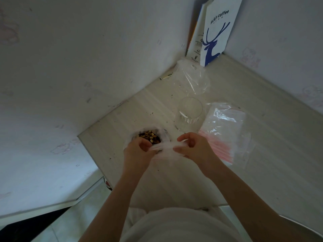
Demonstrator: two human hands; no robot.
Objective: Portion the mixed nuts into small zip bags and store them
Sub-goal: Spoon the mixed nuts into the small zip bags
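- Work over the near part of the pale table; leave the paper coffee bag, propped in the wall corner at 1 o'clock from the hands, alone
- Ignore the loose clear wrapper at 12 o'clock, well beyond reach of the job
- Keep crumbs off the pack of spare zip bags lying at 3 o'clock, just beside the right wrist
- Mind the empty glass tumbler just past the knuckles at 12 o'clock; probably easy to knock over
- Keep the open pouch of mixed nuts upright at 11 o'clock, just beside the left hand
- Grip as shown: left hand and right hand both curled, each pinching one end of the small zip bag stretched between them above the table
- Probably parting the seal: pull the two lips apart gently and evenly, close to the track, to spare the thin film
- Mouth open or sealed: impossible to tell through the blur
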